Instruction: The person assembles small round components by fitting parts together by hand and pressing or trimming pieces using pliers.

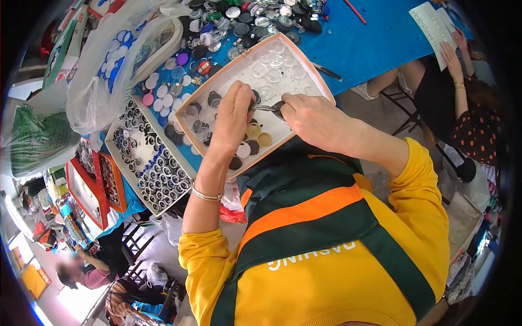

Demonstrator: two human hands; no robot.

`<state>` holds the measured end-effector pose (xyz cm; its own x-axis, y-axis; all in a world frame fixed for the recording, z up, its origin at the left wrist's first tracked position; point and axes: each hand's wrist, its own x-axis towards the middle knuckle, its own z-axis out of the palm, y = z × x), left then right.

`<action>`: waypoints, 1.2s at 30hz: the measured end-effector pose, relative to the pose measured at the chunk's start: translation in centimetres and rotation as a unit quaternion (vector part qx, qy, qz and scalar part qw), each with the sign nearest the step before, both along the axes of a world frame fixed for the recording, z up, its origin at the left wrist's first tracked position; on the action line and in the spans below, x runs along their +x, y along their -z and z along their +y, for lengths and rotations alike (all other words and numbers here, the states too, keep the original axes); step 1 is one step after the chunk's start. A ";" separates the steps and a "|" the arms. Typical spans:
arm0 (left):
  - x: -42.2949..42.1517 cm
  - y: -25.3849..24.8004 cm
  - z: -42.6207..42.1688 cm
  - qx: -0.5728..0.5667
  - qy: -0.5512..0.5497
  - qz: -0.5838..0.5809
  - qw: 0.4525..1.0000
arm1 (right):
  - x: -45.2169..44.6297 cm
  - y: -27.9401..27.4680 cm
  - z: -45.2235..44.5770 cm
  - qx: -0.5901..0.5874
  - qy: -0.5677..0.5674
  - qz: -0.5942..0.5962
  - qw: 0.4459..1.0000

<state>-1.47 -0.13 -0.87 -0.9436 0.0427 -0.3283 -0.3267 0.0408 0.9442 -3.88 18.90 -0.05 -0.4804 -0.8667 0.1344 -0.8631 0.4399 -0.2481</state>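
Over the shallow white box with an orange rim [300, 61], my left hand [234, 115] is closed in a pinch. What its fingers grip is mostly hidden; only a small dark edge shows. My right hand [318, 122] is wrapped round the dark handles of pliers [267, 108], whose metal jaws reach to my left fingertips. Clear round plastic pieces [275, 61] lie in the far part of the box. Nearer me in it are gold-coloured discs [265, 139], a white disc [243, 150] and several dark discs.
A white tray [187, 173] of dark ring-shaped parts stands left of the box. Mixed caps [261, 22] are heaped on the blue table cover [370, 46], with a plastic bag [89, 103] to the left. A dark-handled tool [328, 72] lies behind. Another person's hands [452, 57] hold paper at right.
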 end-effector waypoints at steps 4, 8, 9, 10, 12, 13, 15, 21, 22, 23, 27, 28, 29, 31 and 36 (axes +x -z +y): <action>0.4 0.6 0.7 -0.008 -0.069 0.050 0.996 | -0.5 0.5 0.0 -0.087 0.039 -0.191 0.977; 1.7 1.6 2.5 -0.001 -0.208 0.126 0.970 | -0.7 -0.1 -0.7 -0.083 0.082 -0.401 0.909; 1.9 1.8 2.4 0.057 -0.214 0.109 0.969 | -0.5 0.6 -0.6 -0.100 0.048 -0.275 0.955; 1.9 2.0 2.2 0.114 -0.219 0.093 0.964 | -0.3 1.0 -0.7 -0.095 0.042 -0.196 0.975; 1.7 1.8 2.0 0.196 -0.234 0.062 0.950 | 0.0 1.4 -1.0 -0.086 0.033 -0.032 0.995; 1.7 1.3 2.2 0.220 -0.245 0.041 0.943 | 0.2 1.5 -1.1 -0.091 0.036 -0.007 0.995; 1.6 0.5 2.4 0.266 -0.256 0.009 0.929 | 0.3 1.6 -1.2 -0.100 0.044 0.045 0.993; 1.7 -0.1 1.9 0.408 -0.210 -0.124 0.880 | 0.3 1.2 -1.3 -0.145 0.054 -0.057 0.986; 1.3 0.1 1.6 0.375 -0.209 -0.090 0.899 | 0.2 0.9 -1.1 -0.114 0.017 -0.127 0.985; 1.1 0.6 1.0 0.339 -0.208 -0.058 0.916 | 0.3 0.4 -0.6 -0.082 -0.021 -0.198 0.976; 1.3 0.7 -0.1 0.329 -0.184 -0.017 0.926 | -0.2 -0.7 0.0 0.033 -0.073 -0.406 0.910; 1.3 0.5 -0.1 0.343 -0.180 -0.018 0.922 | -0.5 -0.7 0.0 0.042 -0.063 -0.432 0.899; 1.4 0.2 0.0 0.345 -0.188 -0.025 0.919 | -0.9 -0.7 0.1 -0.027 -0.039 -0.420 0.906; 1.8 -0.3 0.2 0.347 -0.209 -0.045 0.913 | -1.5 -1.6 0.0 -0.069 0.005 -0.481 0.874; 2.0 -0.1 0.9 0.337 -0.208 -0.029 0.918 | -1.1 -1.9 -0.8 -0.130 0.030 -0.499 0.856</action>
<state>0.53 0.73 -0.74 -0.9060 -0.1049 -0.4100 -0.2326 -0.6859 0.6895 -5.02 18.08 1.82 -0.5107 -0.8396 -0.1851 -0.1418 0.2945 -0.9451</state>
